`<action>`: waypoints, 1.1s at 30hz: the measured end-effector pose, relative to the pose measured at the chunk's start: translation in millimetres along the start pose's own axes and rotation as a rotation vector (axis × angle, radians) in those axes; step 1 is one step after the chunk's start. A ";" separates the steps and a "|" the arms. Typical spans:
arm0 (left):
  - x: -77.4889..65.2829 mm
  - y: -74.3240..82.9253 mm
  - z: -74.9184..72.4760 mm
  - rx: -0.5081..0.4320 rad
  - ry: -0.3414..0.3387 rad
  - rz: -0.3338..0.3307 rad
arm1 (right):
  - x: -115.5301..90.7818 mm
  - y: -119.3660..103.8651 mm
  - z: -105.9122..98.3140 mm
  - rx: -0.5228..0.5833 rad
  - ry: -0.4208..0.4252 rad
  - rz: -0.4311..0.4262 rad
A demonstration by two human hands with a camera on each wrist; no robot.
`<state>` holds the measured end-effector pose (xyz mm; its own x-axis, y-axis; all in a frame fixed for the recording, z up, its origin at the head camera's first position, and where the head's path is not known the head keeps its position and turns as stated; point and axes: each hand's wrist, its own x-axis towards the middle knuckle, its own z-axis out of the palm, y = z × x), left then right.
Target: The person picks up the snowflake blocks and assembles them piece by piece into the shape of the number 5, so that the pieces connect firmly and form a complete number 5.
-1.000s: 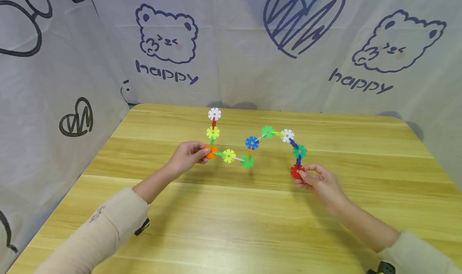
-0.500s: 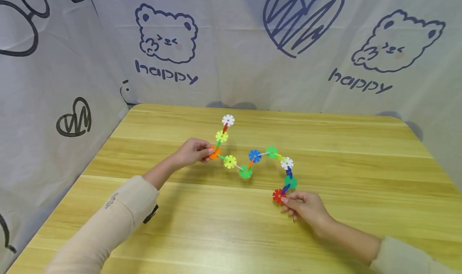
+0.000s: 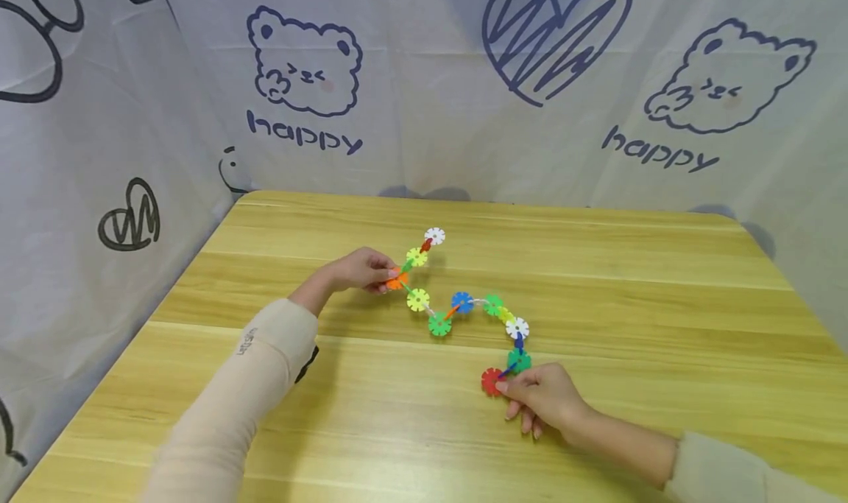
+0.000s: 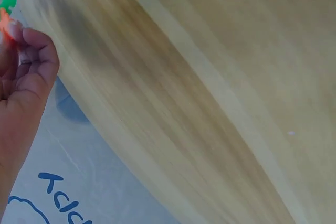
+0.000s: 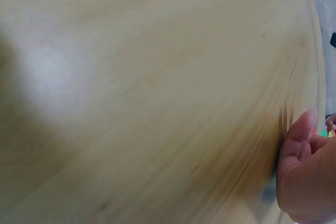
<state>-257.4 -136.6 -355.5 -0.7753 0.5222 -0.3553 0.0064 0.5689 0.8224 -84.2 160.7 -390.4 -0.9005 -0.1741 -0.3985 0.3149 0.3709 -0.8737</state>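
A crooked chain of slotted plastic snowflake discs stretches between both hands in the head view. My left hand (image 3: 363, 269) pinches an orange disc (image 3: 397, 279) between thumb and fingers. From that disc a short branch runs up to a white disc (image 3: 434, 236). The longer branch winds right through a lime disc (image 3: 417, 300), a green disc (image 3: 440, 324) and a blue disc (image 3: 462, 302), then curves down to a teal disc (image 3: 520, 360). At its end, a red disc (image 3: 492, 382) is pinched by my right hand (image 3: 550, 398). The right wrist view mostly hides that disc behind the hand (image 5: 307, 171).
Underneath lies a wooden table (image 3: 371, 414) with rounded far corners. A pale cloth (image 3: 424, 120) with drawn bears, hearts and "happy" lettering hangs behind and at the left.
My right hand has come down toward me and left with the red disc, bending the chain's right half lower. The left hand has shifted slightly right, and its upper branch now leans right.
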 end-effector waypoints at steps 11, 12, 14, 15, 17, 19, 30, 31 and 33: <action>12.9 4.3 -5.0 0.067 -0.035 -0.165 | 2.4 -14.8 -31.5 -0.166 -0.194 0.046; 13.5 4.5 -5.1 0.081 -0.029 -0.169 | 3.8 -17.4 -38.0 -0.194 -0.197 0.045; 13.9 5.2 -4.6 0.104 -0.009 -0.176 | 7.5 -23.0 -50.1 -0.247 -0.180 0.034; 14.1 5.3 -4.3 0.117 0.002 -0.177 | 9.9 -25.7 -55.6 -0.277 -0.163 0.020; 15.0 5.2 -2.9 0.132 0.028 -0.183 | 15.7 -30.7 -64.9 -0.320 -0.112 -0.016; 18.5 2.8 -0.8 0.136 0.064 -0.191 | 23.2 -34.8 -72.4 -0.356 -0.066 -0.066; 41.3 -32.4 1.3 -0.077 0.205 -0.280 | 71.4 -32.0 -76.3 -0.360 -0.051 -0.173; 31.1 -20.4 5.3 -0.103 0.210 -0.306 | 73.5 -32.2 -73.9 -0.353 -0.059 -0.161; 12.4 5.7 13.8 -0.153 0.227 -0.385 | 76.7 -33.2 -69.2 -0.353 -0.069 -0.133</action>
<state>-258.2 -118.1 -361.3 -0.8215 0.1296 -0.5553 -0.3887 0.5852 0.7117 -184.5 198.1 -372.7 -0.9005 -0.2986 -0.3162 0.0628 0.6301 -0.7740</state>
